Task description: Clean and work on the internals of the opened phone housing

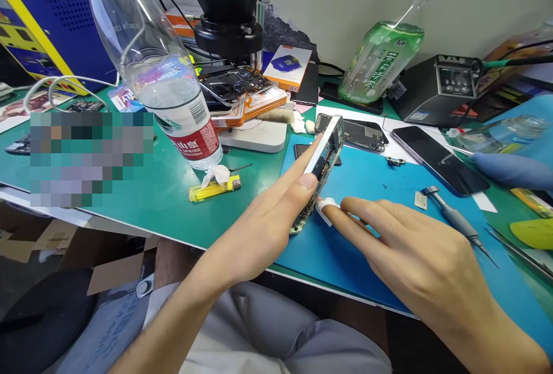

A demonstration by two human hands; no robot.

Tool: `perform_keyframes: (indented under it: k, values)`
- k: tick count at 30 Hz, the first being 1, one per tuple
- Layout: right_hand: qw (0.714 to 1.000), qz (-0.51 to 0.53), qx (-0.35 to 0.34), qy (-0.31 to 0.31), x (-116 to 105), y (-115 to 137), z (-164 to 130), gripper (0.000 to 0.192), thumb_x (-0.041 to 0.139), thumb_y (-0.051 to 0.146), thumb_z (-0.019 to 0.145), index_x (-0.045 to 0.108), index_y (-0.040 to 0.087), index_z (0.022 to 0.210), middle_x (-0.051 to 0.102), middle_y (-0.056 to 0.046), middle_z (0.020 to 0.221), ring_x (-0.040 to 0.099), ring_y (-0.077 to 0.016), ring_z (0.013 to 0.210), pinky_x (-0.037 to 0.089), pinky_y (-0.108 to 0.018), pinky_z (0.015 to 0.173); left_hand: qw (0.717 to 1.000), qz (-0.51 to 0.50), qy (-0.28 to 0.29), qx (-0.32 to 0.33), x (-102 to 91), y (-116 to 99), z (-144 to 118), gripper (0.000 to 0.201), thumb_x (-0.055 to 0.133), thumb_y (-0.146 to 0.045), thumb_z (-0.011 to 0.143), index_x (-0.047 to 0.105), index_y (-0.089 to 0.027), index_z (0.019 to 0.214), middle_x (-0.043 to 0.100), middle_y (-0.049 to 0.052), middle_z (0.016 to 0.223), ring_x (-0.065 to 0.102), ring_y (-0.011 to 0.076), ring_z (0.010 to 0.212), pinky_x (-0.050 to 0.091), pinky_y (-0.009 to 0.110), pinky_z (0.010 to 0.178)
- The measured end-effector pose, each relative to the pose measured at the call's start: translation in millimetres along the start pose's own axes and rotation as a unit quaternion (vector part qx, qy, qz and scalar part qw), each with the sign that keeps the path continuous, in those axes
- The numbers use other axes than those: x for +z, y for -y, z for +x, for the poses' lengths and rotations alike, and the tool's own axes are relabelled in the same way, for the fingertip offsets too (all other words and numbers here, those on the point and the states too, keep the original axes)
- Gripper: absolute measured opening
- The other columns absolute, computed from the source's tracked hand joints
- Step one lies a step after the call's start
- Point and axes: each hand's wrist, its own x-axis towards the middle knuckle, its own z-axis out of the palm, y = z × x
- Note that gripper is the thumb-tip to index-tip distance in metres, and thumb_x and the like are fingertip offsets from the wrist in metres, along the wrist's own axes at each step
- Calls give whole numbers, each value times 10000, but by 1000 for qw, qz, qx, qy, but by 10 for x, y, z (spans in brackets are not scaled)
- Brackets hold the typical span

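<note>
My left hand (pixel 263 221) holds an opened phone body (pixel 325 158) on its edge over the blue mat (pixel 371 189), thumb and fingers gripping its long sides, with the inner parts facing right. My right hand (pixel 415 256) pinches a small white wipe (pixel 325 208) at the fingertips and presses it against the lower end of the phone. A screwdriver (pixel 453 219) lies on the mat just right of my right hand.
A water bottle (pixel 170 83) and a yellow lighter (pixel 215 189) stand on the green mat at left. A microscope (pixel 228 17) rises behind. Another opened phone (pixel 360 133), a dark phone (pixel 436 158), a green bottle (pixel 382 54) and a black station (pixel 434 89) sit at the back right.
</note>
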Motion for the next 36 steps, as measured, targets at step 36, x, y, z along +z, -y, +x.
perform_keyframes:
  k: [36]
  values:
    - [995,27,-85,38,-60,-117,81,311,395,40,1090,665,97,1235,780,-91,1044,605,-199,762,453,-365,686,999,35,10,11,-29,11,-10,526,323,-381,1169,339,-335,1693,288,-130,1768,205,215,1668,191,351,1365]
